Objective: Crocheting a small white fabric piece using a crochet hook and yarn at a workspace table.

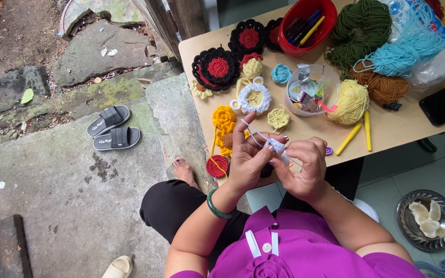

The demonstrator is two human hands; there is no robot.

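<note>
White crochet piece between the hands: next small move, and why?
Probably one more stitch: draw the white yarn through the white piece. The left hand holds that strand taut over its raised fingers, and the right hand pinches the piece from the other side. The hook itself is hidden, so this is a guess.

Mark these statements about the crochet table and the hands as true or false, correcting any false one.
1. Both hands hold a small white crocheted piece. True.
2. The red plastic bowl holds balls of yarn. False: it holds pens and markers.
3. The left hand wears a green bangle at the wrist. True.
4. Two yellow crochet hooks lie on the beige tabletop. True.
5. The grey slide sandals are on the table. False: they lie on the stone ground.
</note>
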